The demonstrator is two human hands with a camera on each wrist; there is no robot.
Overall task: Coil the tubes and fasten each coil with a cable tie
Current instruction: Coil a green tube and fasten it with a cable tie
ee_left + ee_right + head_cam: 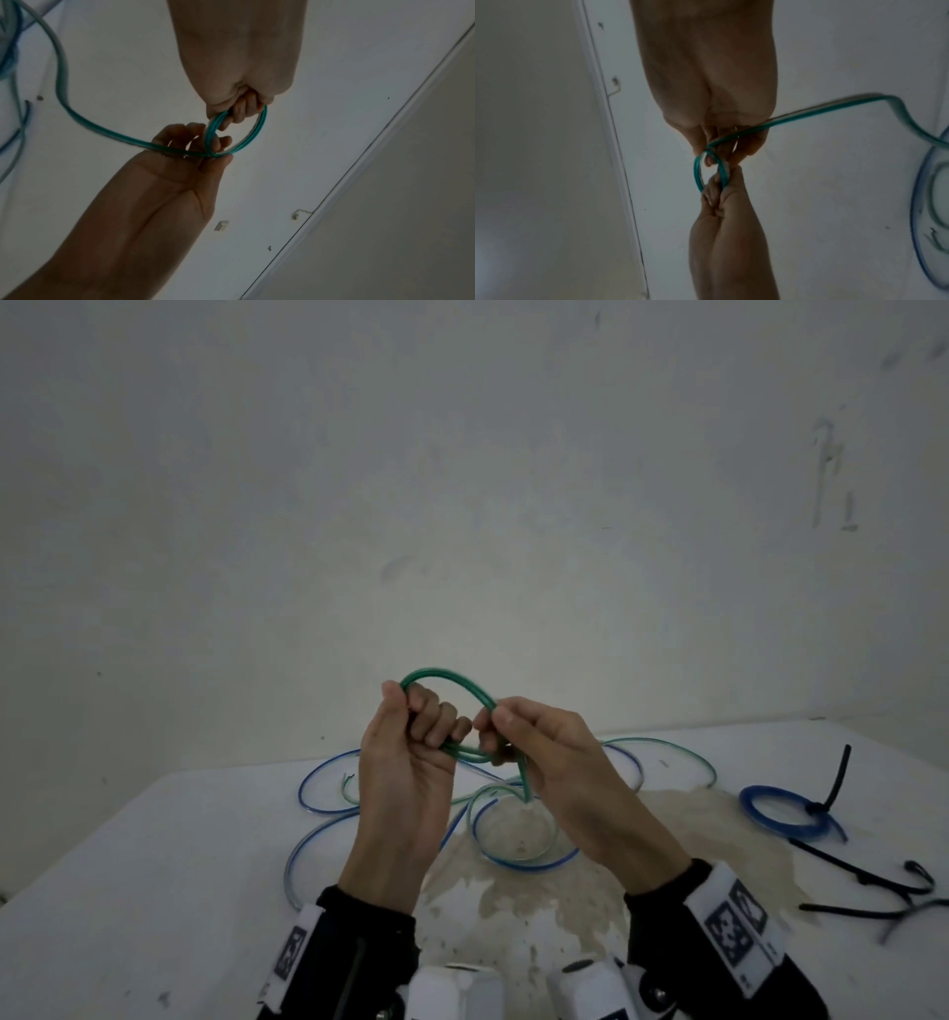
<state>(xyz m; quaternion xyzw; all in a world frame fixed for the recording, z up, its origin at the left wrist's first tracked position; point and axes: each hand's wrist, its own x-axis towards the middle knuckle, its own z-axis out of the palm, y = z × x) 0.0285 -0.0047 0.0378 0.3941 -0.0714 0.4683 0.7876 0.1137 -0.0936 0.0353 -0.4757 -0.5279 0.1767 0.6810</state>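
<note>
Left hand (405, 762) fisted round a small upright coil of glossy green tube (452, 677), right hand (554, 762) pinching its other side, tail dropping to the stained white table (154, 839), loose blue tube (328, 809) beyond, tied blue coil (780, 814), black cable ties (868, 880) far right.

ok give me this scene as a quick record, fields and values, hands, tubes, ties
left hand: fist around one side of the green tube coil, held above the table
right hand: pinches the coil's other side, where the loose length leaves it
green tube tail: runs down to the table
blue tube: loose loops, uncoiled
finished coil: blue, fastened with a black tie, far right
spare cable ties: black, lying right of the stain
</note>
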